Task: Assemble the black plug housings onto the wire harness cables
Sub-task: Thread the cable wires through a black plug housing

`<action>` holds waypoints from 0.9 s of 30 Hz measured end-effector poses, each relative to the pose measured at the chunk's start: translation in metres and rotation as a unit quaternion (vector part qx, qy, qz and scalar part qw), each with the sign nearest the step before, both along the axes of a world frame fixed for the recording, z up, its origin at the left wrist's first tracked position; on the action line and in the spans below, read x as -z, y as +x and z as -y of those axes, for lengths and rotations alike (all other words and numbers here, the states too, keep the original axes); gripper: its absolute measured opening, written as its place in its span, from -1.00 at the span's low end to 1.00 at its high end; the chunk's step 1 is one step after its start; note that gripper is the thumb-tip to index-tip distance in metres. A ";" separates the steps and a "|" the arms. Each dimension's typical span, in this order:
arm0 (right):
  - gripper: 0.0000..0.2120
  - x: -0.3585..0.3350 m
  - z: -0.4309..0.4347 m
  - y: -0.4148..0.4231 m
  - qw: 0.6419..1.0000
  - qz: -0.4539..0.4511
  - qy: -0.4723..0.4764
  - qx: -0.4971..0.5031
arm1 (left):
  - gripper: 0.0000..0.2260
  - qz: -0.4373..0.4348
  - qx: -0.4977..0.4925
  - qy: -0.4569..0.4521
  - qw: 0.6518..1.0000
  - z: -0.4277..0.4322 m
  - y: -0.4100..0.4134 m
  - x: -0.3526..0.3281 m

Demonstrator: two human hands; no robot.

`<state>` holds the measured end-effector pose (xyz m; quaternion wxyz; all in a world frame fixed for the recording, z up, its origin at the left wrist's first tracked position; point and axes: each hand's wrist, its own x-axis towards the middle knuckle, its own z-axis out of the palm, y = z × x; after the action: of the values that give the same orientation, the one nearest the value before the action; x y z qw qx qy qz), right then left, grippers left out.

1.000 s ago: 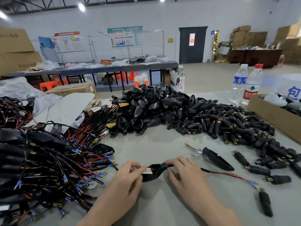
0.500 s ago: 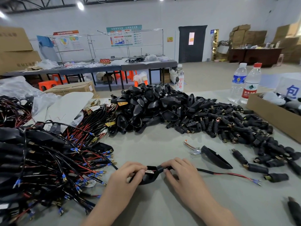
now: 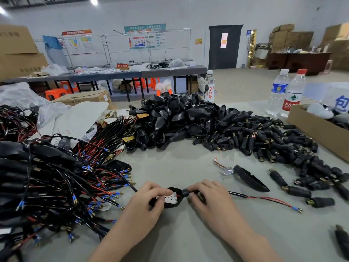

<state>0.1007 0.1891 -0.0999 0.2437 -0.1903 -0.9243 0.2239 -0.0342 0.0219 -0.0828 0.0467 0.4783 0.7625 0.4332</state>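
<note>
The grey table [image 3: 188, 167] carries all stock observed. At the left, from near to mid-depth, lies a large tangle of black and red wire harness cables [image 3: 56, 186] ending in blue-sleeved brass terminals. At far centre sits a heap of black plastic shell-shaped plug housings [image 3: 179, 120]. To its right, a scatter of black cylindrical connectors with brass tips [image 3: 264, 140] extends toward the near right. A brown cardboard box [image 3: 317, 133] stands at the right edge; its contents cannot be identified. Two clear plastic water bottles [image 3: 278, 91] stand upright side by side just beyond the box.

At near centre, the left hand [image 3: 147, 203] grips the left end of one black plug housing [image 3: 174, 202], fingers curled over it. The housing's open side faces up and shows a small white part inside. Whether it rests on the table cannot be determined. The right hand [image 3: 209, 199] pinches the black-sheathed cable [image 3: 238, 194] at the housing's narrow neck. The cable runs right along the table and splits into red and black leads tipped with a blue-sleeved terminal [image 3: 298, 209].

A separate black housing shell [image 3: 249, 179] lies beyond and right of the right hand, apart from it. A small metal piece [image 3: 226, 172] lies at its left end.
</note>
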 end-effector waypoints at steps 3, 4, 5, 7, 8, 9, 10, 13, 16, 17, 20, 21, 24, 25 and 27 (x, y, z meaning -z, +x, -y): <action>-0.84 0.001 0.000 0.000 1.000 0.002 0.004 0.001 | -0.79 -0.056 0.037 -0.008 0.998 0.002 0.001 0.002; -0.84 0.001 0.000 0.000 1.000 0.000 0.005 0.000 | -0.82 -0.071 0.044 -0.009 0.996 0.003 0.001 0.002; -0.84 0.000 0.001 0.001 1.000 0.001 0.007 0.000 | -0.83 -0.083 0.048 -0.011 0.995 0.004 0.000 0.002; -0.84 -0.001 0.000 0.001 1.000 0.005 0.014 0.002 | -0.82 -0.095 0.052 -0.023 0.994 0.003 -0.002 0.003; -0.84 -0.002 0.001 0.001 1.000 0.006 0.013 0.000 | -0.82 -0.091 0.055 -0.029 0.994 0.003 -0.003 0.003; -0.83 -0.002 0.001 0.002 1.000 0.000 0.007 -0.004 | -0.83 -0.086 0.058 -0.028 0.994 0.004 -0.003 0.002; -0.83 -0.003 0.000 0.003 1.000 -0.006 0.000 -0.007 | -0.83 -0.084 0.060 -0.026 0.994 0.004 -0.003 0.001; -0.83 -0.002 0.000 0.000 1.000 -0.021 -0.001 -0.014 | -0.76 -0.105 0.055 -0.053 0.992 0.007 -0.003 0.002; -0.83 0.000 0.003 -0.003 0.999 -0.040 -0.013 -0.029 | -0.69 -0.192 0.014 -0.077 0.978 0.006 0.003 0.005; -0.83 0.000 0.004 -0.004 0.998 -0.043 -0.015 -0.035 | -0.71 -0.232 -0.001 -0.067 0.971 0.004 0.006 0.005; -0.80 0.002 0.005 -0.005 0.997 -0.049 -0.033 -0.050 | -0.69 -0.329 -0.037 -0.042 0.943 -0.006 0.009 0.003; -0.80 0.001 0.006 -0.005 0.995 -0.059 -0.051 -0.057 | -0.69 -0.358 -0.034 -0.043 0.932 -0.008 0.010 0.004; -0.83 -0.005 0.008 0.000 0.985 -0.122 -0.121 -0.033 | -0.75 -0.418 -0.018 -0.048 0.907 -0.015 0.013 0.011; -0.82 -0.007 0.006 0.003 0.981 -0.139 -0.131 -0.013 | -0.76 -0.420 -0.025 -0.042 0.906 -0.016 0.013 0.012; -0.78 -0.009 -0.002 0.014 0.983 -0.139 -0.115 0.024 | -0.75 -0.411 -0.060 -0.030 0.909 -0.016 0.010 0.012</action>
<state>0.1147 0.1913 -0.0908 0.3513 -0.2061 -0.8448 0.3470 -0.0241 0.0377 -0.0950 -0.2824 0.5657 0.7543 0.1770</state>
